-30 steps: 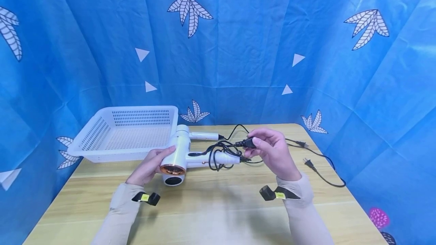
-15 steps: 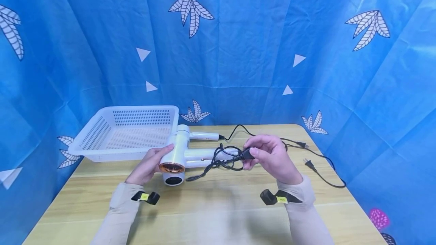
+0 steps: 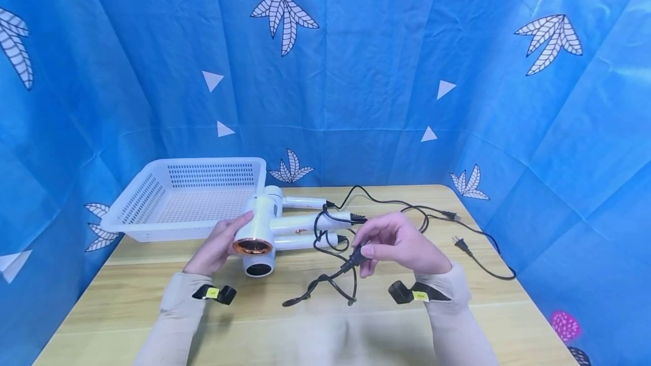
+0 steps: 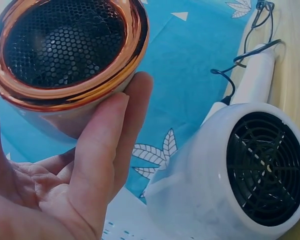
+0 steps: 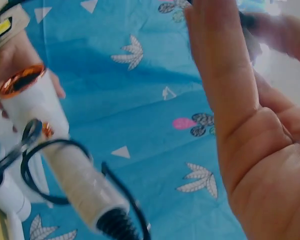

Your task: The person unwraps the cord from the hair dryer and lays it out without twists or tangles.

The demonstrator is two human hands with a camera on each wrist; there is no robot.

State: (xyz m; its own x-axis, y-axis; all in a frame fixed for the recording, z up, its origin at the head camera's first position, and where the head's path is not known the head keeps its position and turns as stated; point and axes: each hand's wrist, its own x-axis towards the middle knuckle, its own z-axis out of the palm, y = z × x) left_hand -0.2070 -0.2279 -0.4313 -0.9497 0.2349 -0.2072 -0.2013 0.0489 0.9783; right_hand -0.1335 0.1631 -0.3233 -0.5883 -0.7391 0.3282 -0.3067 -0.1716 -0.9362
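Note:
My left hand (image 3: 217,246) grips the barrel of a white hair dryer (image 3: 262,220) with a copper-coloured rim. In the left wrist view, thumb and fingers curl round that hair dryer (image 4: 65,117) just below its mesh end. Its handle points right, and part of the black cord (image 3: 339,277) loops around the handle. My right hand (image 3: 402,244) pinches the cord's black plug end (image 3: 356,257), low over the table; its prongs are hidden. Under the held dryer lies a second white hair dryer (image 3: 305,241) with a black grille (image 4: 267,167).
A third white hair dryer (image 3: 304,203) lies behind, its cord running right. Two black plugs (image 3: 450,216) lie at the right of the wooden table (image 3: 488,312). A white perforated basket (image 3: 178,230) stands at the back left. Blue curtain (image 3: 356,72) surrounds the table.
My right hand has come down and slightly left with the plug. The bundled cord has loosened, and a loop of it hangs toward the table's front. The left hand has shifted slightly left.

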